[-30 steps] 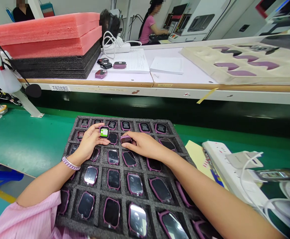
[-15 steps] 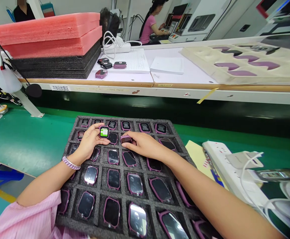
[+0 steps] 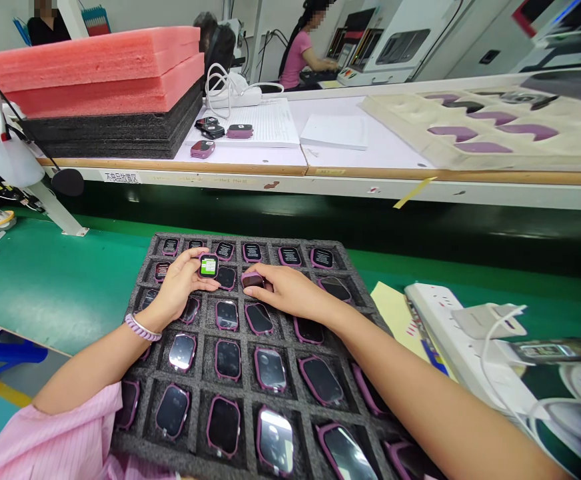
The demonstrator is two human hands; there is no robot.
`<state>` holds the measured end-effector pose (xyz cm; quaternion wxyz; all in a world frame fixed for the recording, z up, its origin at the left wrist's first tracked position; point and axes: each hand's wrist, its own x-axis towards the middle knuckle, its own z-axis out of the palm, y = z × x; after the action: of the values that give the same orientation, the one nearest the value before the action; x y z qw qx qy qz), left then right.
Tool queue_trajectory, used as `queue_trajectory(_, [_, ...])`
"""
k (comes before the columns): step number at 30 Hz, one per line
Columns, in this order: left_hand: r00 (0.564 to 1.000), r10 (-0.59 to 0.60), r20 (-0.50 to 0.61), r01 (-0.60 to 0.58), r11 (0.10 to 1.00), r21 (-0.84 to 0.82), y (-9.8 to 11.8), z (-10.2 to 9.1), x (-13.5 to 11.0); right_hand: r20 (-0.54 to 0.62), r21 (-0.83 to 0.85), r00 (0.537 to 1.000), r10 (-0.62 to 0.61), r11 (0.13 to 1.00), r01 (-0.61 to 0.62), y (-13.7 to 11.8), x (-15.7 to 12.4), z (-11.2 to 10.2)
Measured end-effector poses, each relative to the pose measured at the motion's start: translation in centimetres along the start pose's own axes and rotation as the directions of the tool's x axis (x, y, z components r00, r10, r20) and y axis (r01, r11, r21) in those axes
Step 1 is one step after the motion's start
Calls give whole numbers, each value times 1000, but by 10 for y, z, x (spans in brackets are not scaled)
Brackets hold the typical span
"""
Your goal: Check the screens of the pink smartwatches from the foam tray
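A dark grey foam tray [image 3: 201,333] holds rows of purple-framed smartwatch bodies without straps, one to a compartment. In my left hand [image 3: 178,283] is a smartwatch [image 3: 209,266] with a lit green and white screen, its edges between my thumb and fingers. My right hand [image 3: 285,288] grips a second smartwatch [image 3: 253,280] by its sides, low over the second row; its screen is dark. Between my hands, a dark smartwatch [image 3: 226,277] lies in its compartment. Several watches in the back row, such as this one [image 3: 252,251], show white text on black.
Pink and black foam sheets [image 3: 95,73] are stacked on the shelf, near loose watches [image 3: 202,149] and papers. A cream tray [image 3: 400,127] with purple parts lies at right. A power strip [image 3: 450,333] with a cable stands right of the foam tray. People sit beyond the shelf.
Both hands and the watches they hold stay practically where they were. In the background, the seated person's arm has shifted slightly.
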<state>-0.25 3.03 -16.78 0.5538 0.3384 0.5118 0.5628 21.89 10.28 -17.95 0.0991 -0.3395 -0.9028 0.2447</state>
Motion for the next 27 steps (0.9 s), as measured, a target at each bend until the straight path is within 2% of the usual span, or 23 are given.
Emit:
queue_trajectory(20, [1000, 3, 11, -3, 1000, 13, -1, -1, 1, 12, -3, 1000, 25, 1000, -25, -4, 0, -2])
queue_trajectory(27, [999, 46, 25, -48, 992, 119, 1, -2, -3, 15, -6, 999, 31, 1000, -31, -3, 0, -2])
